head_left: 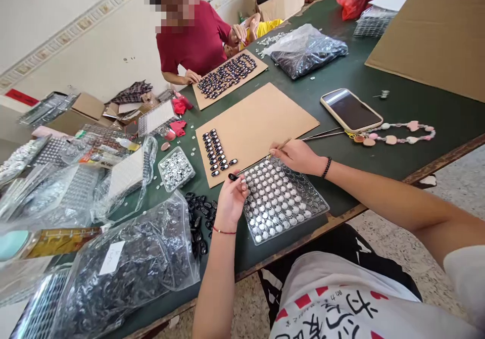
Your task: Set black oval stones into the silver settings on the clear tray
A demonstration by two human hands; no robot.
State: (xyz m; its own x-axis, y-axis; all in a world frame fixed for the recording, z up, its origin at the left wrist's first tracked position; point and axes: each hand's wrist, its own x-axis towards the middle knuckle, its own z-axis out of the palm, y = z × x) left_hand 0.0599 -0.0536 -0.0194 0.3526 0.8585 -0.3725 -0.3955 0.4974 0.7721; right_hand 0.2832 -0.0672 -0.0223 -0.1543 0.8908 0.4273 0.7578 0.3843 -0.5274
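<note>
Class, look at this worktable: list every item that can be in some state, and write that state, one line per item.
left hand: pinching a black stone
right hand: gripping a thin stick
tray: most pockets filled
phone: face up, screen dark
tub: open, full of silver pieces
near cardboard: partly covered with rows of stones

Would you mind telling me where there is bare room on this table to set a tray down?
The cardboard sheet is bare right of its rows of black pieces. Green table is free between the phone and the big cardboard. Left of the studded tray, bags and trays crowd the table.
</note>
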